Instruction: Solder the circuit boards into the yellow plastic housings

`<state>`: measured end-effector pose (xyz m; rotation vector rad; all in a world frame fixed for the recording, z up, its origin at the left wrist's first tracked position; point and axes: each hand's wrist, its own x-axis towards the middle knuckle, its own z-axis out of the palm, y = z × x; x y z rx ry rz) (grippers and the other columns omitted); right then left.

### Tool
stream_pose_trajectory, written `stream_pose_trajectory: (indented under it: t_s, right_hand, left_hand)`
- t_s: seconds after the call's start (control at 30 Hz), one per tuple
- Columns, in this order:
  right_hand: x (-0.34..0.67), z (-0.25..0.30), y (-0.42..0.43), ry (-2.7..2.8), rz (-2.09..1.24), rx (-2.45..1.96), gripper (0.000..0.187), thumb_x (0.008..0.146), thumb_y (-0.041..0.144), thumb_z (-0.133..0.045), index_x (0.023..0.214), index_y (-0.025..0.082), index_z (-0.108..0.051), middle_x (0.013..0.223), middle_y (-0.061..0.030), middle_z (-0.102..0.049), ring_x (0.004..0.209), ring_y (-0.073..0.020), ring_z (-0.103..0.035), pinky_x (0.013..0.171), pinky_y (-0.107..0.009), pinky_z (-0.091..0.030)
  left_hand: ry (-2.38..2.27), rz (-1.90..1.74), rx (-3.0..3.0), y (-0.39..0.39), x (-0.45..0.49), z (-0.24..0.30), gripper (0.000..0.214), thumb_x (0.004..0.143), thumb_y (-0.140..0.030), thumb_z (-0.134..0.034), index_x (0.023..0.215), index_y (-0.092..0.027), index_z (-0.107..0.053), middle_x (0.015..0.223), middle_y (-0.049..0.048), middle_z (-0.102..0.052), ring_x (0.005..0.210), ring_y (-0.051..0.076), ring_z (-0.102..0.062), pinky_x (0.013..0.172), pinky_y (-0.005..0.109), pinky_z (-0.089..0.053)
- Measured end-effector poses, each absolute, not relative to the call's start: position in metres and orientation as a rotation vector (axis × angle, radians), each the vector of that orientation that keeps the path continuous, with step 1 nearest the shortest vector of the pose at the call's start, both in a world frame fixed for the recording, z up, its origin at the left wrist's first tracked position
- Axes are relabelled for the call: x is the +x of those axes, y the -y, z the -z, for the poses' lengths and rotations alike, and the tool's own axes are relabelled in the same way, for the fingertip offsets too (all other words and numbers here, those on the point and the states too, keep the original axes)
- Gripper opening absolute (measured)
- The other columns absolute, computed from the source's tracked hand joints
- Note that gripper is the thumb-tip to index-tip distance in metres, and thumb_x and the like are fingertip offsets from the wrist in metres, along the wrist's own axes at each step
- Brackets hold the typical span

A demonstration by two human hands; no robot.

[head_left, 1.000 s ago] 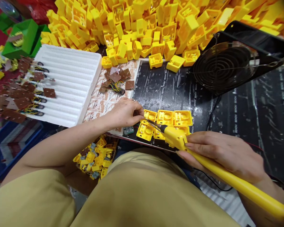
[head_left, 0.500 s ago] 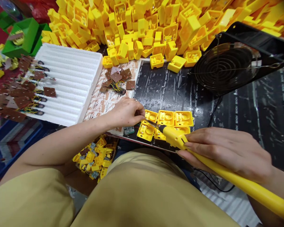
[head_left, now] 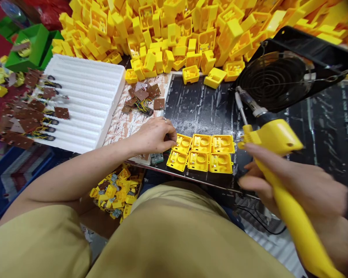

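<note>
My left hand (head_left: 154, 136) rests on the bench with its fingertips pinched at the left end of a block of several yellow plastic housings (head_left: 203, 152) laid open side up in two rows on the black mat (head_left: 197, 108). What the fingers pinch is too small to make out. My right hand (head_left: 295, 184) grips a yellow soldering iron (head_left: 274, 154) by its handle. The iron's metal tip (head_left: 240, 101) points up and away, raised to the right of the housings, near the fan.
A big heap of yellow housings (head_left: 174, 31) fills the back. A black fan (head_left: 274, 79) stands at the right. A white foam tray (head_left: 84, 100) lies left, with brown circuit boards (head_left: 26, 116) beside it and more boards (head_left: 143, 96) near my left hand. A box of parts (head_left: 116, 191) sits below the bench.
My right hand swung the soldering iron away from the leftmost housings, up and to the right. My left hand stayed at the housings' left end.
</note>
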<state>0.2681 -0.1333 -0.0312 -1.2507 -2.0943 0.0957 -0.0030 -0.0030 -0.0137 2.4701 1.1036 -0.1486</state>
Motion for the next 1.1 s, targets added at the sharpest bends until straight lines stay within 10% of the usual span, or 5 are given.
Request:
stream_pose_trajectory:
  t_s: [0.13, 0.43, 0.73, 0.97, 1.1]
  right_hand:
    - [0.270, 0.040, 0.112, 2.196, -0.073, -1.085, 0.017, 0.096, 0.026, -0.063, 0.112, 0.026, -0.059, 0.087, 0.0011, -0.072, 0.073, -0.0132, -0.069, 0.071, -0.023, -0.056]
    - [0.274, 0.067, 0.094, 2.353, -0.212, -0.946, 0.050, 0.086, 0.049, -0.070, 0.125, 0.023, -0.052, 0.105, -0.0125, -0.069, 0.092, -0.0285, -0.068, 0.079, -0.041, -0.061]
    - [0.230, 0.080, 0.107, 2.216, -0.273, -1.058, 0.065, 0.076, 0.050, -0.080, 0.127, 0.024, -0.051, 0.127, -0.0151, -0.062, 0.116, -0.0365, -0.062, 0.097, -0.062, -0.054]
    - [0.234, 0.056, 0.112, 1.957, -0.184, -1.151, 0.052, 0.080, 0.026, -0.081, 0.124, 0.023, -0.055, 0.129, -0.0099, -0.067, 0.118, -0.0268, -0.065, 0.100, -0.042, -0.057]
    - [0.238, 0.056, 0.119, 1.888, -0.108, -1.198, 0.044, 0.080, 0.017, -0.080, 0.119, 0.022, -0.060, 0.113, -0.0050, -0.074, 0.096, -0.0211, -0.073, 0.089, -0.033, -0.061]
  left_hand:
    - [-1.102, -0.026, 2.474, 0.008, -0.017, 0.006, 0.032, 0.082, -0.022, -0.061, 0.112, -0.014, -0.067, 0.112, 0.0101, -0.071, 0.105, 0.024, -0.066, 0.095, 0.038, -0.049]
    - [-0.722, -0.154, 2.904, 0.057, 0.017, 0.046, 0.093, 0.083, -0.078, -0.051, 0.151, -0.014, -0.041, 0.159, 0.0236, -0.037, 0.146, 0.043, -0.033, 0.112, 0.062, -0.031]
    - [-0.845, -0.138, 2.881, 0.011, -0.021, 0.016, 0.068, 0.092, -0.063, -0.051, 0.139, -0.014, -0.054, 0.146, 0.0178, -0.056, 0.135, 0.032, -0.048, 0.111, 0.051, -0.035]
    - [-1.383, 0.052, 2.783, -0.084, -0.035, 0.020, 0.029, 0.091, -0.034, -0.058, 0.105, -0.012, -0.071, 0.127, 0.0144, -0.068, 0.139, 0.035, -0.045, 0.117, 0.057, -0.024]
    - [-1.401, -0.649, 2.434, -0.100, -0.058, 0.003, 0.040, 0.102, -0.042, -0.038, 0.096, -0.016, -0.069, 0.112, 0.0065, -0.073, 0.119, 0.022, -0.059, 0.109, 0.044, -0.039]
